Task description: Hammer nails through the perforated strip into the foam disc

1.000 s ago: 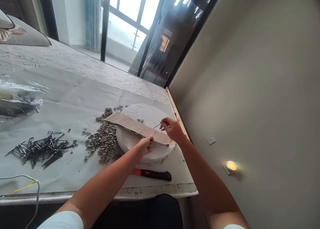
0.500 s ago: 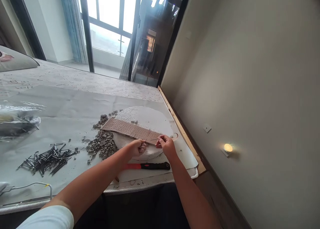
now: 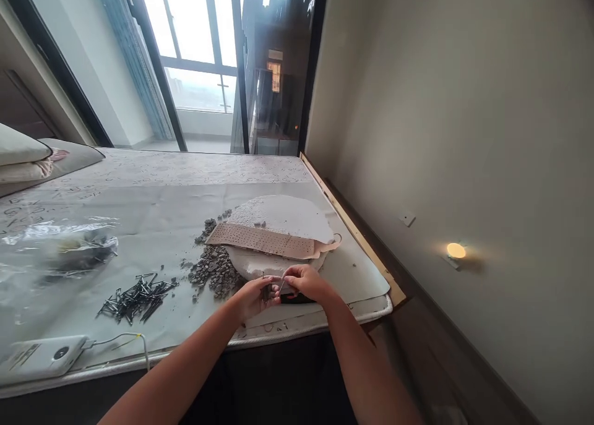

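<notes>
My left hand point(image 3: 254, 296) is half curled, palm up, around a few dark nails point(image 3: 265, 291); one of them sticks up past the fingers. Close beside it, my right hand point(image 3: 305, 281) pinches a single thin nail point(image 3: 281, 284) between thumb and fingers. Just beyond both hands, a brown strip punched with rows of holes point(image 3: 264, 240) lies across a white rounded slab point(image 3: 283, 213). A black handle point(image 3: 297, 299) shows partly under my right hand, the rest of it hidden. To the left, a heap of dark nails point(image 3: 137, 298) lies on the grey sheet.
Grey rubble point(image 3: 214, 270) is piled along the slab's left side. A clear plastic bag point(image 3: 78, 252) lies farther left, above a white power bank point(image 3: 49, 357) with a cable. A wooden edge board point(image 3: 352, 224) runs along the right, near the wall.
My hands have drawn back from the strip toward me and come together. The left has turned from a fist to palm up, showing nails. The view has shifted left.
</notes>
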`<action>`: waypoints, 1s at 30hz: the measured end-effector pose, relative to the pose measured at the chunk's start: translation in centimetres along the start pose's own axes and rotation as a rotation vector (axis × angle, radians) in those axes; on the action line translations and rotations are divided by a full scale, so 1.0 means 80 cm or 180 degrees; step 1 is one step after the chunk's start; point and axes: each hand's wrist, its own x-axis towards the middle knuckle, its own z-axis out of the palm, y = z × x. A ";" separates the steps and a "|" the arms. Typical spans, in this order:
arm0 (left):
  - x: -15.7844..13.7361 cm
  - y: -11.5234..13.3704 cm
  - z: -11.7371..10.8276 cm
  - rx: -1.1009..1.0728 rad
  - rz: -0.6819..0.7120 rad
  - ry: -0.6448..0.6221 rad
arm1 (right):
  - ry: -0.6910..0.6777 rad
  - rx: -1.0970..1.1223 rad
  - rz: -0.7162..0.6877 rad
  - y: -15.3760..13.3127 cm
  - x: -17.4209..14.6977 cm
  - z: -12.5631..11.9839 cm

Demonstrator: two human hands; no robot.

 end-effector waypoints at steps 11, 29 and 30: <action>-0.035 -0.017 -0.018 0.0085 -0.0269 -0.0126 | -0.0167 -0.1727 -0.0474 0.024 0.003 0.060; -0.057 0.012 -0.169 0.5638 0.0020 0.2669 | -0.0372 -0.2648 -0.0132 0.054 -0.023 0.069; -0.055 0.012 -0.168 0.5677 -0.0014 0.2657 | -0.0379 -0.2656 -0.0112 0.053 -0.022 0.069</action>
